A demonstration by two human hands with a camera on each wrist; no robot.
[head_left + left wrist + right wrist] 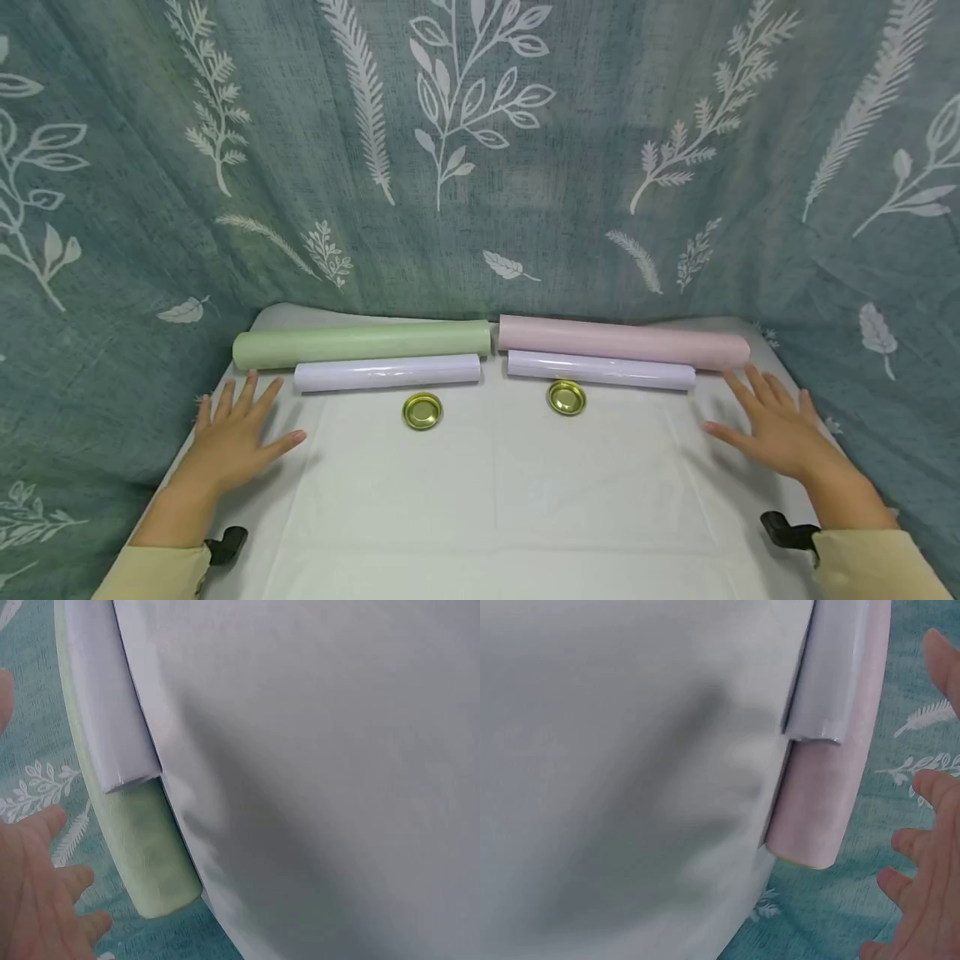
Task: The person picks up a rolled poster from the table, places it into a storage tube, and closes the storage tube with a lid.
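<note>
My left hand [232,442] is spread with straight fingers over the table's left side, holding nothing. Its fingertips are near the outer end of a long green roll [360,343]. In front of that roll lies a shorter pale lavender roll [387,373]. On the right side my right hand [780,429] is likewise spread and holds nothing, its fingertips by the outer end of a pink roll [622,340]. A second pale lavender roll [600,369] lies before the pink one. Two small round gold dishes, the left dish [422,412] and the right dish [566,398], sit between the hands.
A white cloth [487,500] covers the table. Behind and at both sides hangs a blue-green curtain [570,150] with white leaf prints. Dark straps [228,546] show at the cuffs of the light sleeves [153,573].
</note>
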